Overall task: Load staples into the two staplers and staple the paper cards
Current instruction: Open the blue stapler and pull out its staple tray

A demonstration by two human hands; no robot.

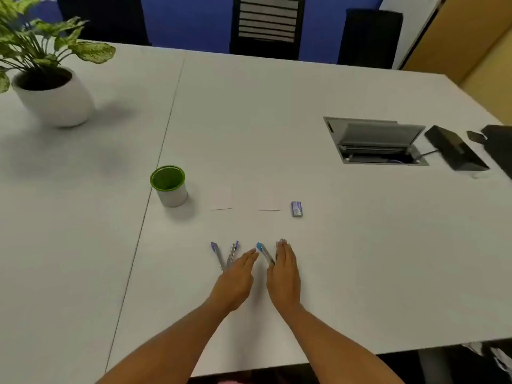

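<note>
Two staplers lie opened into V shapes on the white table (360, 245). The purple stapler (219, 257) is on the left and the blue stapler (264, 253) on the right. My left hand (235, 281) rests flat over the hinge end of the purple stapler. My right hand (284, 275) lies flat over the right arm of the blue stapler. Neither hand grips anything. Two white paper cards (221, 199) (268, 200) lie beyond the staplers. A small purple staple box (296, 208) sits to the right of the cards.
A green-rimmed white cup (169, 187) stands left of the cards. A potted plant (52, 95) is at the far left. An open cable hatch (374, 141) and a black device (454, 149) are at the right. Chairs stand behind the table.
</note>
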